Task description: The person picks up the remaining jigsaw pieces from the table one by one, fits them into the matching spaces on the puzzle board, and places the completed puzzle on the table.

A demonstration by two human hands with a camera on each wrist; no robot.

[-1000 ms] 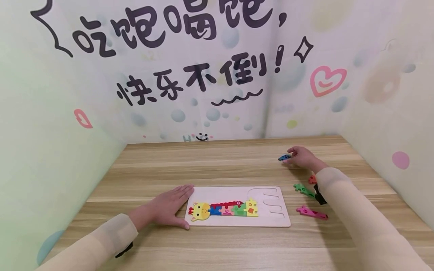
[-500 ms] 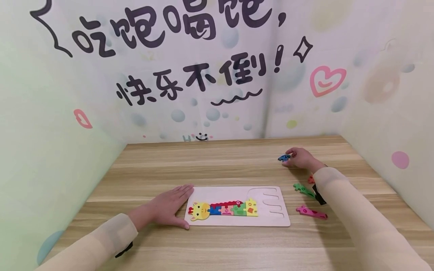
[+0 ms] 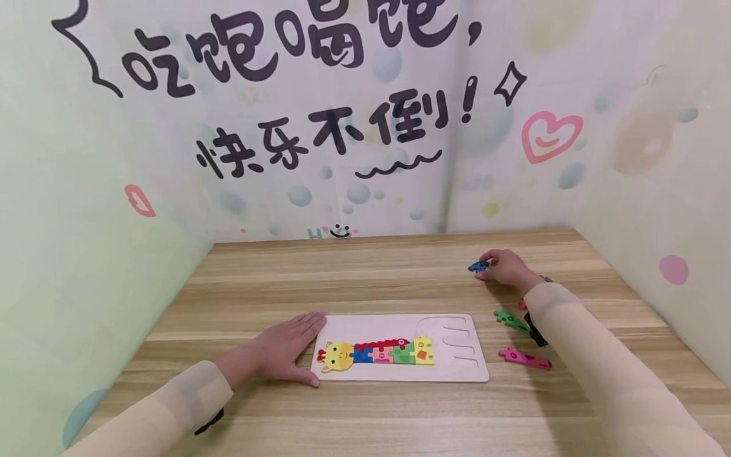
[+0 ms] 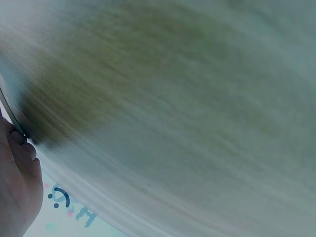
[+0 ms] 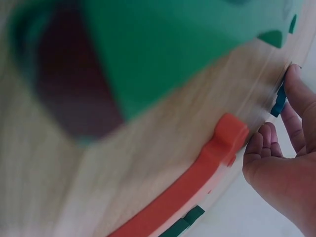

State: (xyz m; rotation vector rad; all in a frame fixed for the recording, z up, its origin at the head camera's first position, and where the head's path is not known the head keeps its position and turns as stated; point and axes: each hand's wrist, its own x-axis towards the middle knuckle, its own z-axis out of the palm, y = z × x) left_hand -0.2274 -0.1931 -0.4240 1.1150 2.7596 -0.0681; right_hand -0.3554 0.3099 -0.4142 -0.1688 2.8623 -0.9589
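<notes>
My right hand (image 3: 505, 266) pinches a small blue puzzle piece (image 3: 477, 266) between thumb and fingers near the table's back right. The right wrist view shows this blue piece (image 5: 280, 100) edge-on at the fingertips. My left hand (image 3: 285, 348) rests with spread, fairly straight fingers at the left edge of a white puzzle board (image 3: 371, 322). A giraffe's yellow head (image 3: 338, 357) and a neck of joined coloured pieces (image 3: 384, 354) lie on the board. Leg outlines are drawn at its right end. In the left wrist view, only part of the left hand (image 4: 19, 182) shows.
To the board's right lie a green leg piece (image 3: 512, 320) and a pink one (image 3: 525, 358). An orange-red piece (image 5: 182, 190) and another green piece (image 5: 182, 226) are partly hidden by the right sleeve (image 3: 571, 317) in the head view. Walls enclose the wooden table.
The right forearm has shifted slightly left, and the blue piece has turned a little in the right fingers. My left hand and the board have stayed put.
</notes>
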